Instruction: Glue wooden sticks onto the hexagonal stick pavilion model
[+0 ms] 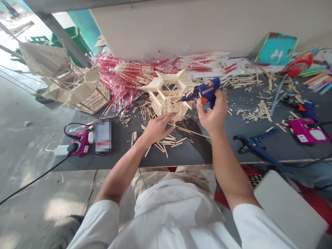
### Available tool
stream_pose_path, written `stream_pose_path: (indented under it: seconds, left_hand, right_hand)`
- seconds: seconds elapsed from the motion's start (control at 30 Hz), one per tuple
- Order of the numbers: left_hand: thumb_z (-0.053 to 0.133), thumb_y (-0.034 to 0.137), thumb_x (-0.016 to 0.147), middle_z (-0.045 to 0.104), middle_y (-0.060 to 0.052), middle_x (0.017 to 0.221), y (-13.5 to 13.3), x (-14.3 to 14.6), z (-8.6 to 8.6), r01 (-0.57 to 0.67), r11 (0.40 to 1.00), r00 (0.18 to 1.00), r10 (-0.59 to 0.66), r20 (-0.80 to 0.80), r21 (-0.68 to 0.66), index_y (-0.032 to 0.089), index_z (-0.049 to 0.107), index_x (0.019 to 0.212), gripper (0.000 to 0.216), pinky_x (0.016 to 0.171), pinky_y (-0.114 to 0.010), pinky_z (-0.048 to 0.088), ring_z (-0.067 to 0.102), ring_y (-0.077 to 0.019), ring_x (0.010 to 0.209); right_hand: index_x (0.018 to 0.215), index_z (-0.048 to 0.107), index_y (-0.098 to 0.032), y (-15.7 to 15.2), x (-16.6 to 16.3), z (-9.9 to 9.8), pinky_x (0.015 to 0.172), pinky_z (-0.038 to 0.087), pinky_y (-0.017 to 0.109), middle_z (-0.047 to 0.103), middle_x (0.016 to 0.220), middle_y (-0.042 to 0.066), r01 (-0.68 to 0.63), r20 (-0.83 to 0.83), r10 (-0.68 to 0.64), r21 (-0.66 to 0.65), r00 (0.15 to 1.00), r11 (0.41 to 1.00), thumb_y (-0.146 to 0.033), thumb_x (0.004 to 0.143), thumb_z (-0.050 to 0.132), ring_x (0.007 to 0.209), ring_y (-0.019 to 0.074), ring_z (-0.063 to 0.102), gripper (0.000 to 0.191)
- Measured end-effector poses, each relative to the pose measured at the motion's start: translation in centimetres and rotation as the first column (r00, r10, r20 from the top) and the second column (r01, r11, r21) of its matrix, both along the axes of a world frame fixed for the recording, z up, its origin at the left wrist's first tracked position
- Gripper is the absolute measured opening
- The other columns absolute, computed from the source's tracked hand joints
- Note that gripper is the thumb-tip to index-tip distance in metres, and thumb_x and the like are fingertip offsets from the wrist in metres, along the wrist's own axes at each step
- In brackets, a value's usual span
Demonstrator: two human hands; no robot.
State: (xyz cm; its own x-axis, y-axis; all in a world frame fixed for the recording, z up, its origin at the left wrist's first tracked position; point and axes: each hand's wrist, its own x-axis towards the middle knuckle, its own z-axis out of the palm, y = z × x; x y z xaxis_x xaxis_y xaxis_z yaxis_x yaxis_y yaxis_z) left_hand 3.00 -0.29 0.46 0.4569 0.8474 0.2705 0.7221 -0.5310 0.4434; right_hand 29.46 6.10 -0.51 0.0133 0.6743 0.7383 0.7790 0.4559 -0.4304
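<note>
In front of me on the table stands a small pavilion model [169, 95] made of thin wooden sticks, with flared roof panels and slatted lower walls. My left hand [158, 128] reaches to its lower front; the fingers are stretched out against the model and the thumb lies apart from them. A blue glue gun [204, 92] with orange parts is gripped in my right hand [214, 110]. Its nozzle points left at the model's right side, by the roof edge. Loose short sticks [166, 143] lie below my left hand, and one long stick runs rightward beneath the model.
A larger stick model [80, 88] stands left. Plastic-wrapped stick bundles [135, 74] lie behind. A phone-like device [103, 136] and magenta power strip [82, 142] sit left; a blue cutter tool [255, 147], another power strip [308, 131] and a second glue gun [307, 109] lie right.
</note>
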Motion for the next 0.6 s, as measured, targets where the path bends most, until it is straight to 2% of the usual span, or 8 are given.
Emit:
stream_pose_path:
  seconds: [0.37,0.6]
  left_hand:
    - [0.064,0.032,0.099,0.077,-0.005,0.117,-0.03,0.0,0.11,0.01,1.0,1.0,-0.01,-0.016,-0.019,0.023,0.048,0.154,0.057,0.087,-0.03,0.057,0.074,-0.0187,0.103]
    - [0.064,0.032,0.099,0.077,-0.004,0.117,-0.03,-0.04,0.11,0.007,1.0,1.0,-0.007,-0.019,-0.017,0.022,0.048,0.154,0.058,0.085,-0.03,0.056,0.074,-0.019,0.103]
  right_hand:
    - [0.145,0.049,-0.018,0.31,0.25,-0.6,0.112,0.048,0.061,0.062,0.132,0.021,-0.045,0.054,0.047,-0.033,0.997,0.998,-0.054,0.101,0.051,0.128,0.0375,0.061,0.057]
    - [0.146,0.049,-0.019,0.15,0.46,-0.19,0.11,0.05,0.06,0.064,0.131,0.019,-0.063,0.089,0.069,-0.066,0.994,0.996,-0.053,0.103,0.049,0.125,0.0371,0.062,0.055]
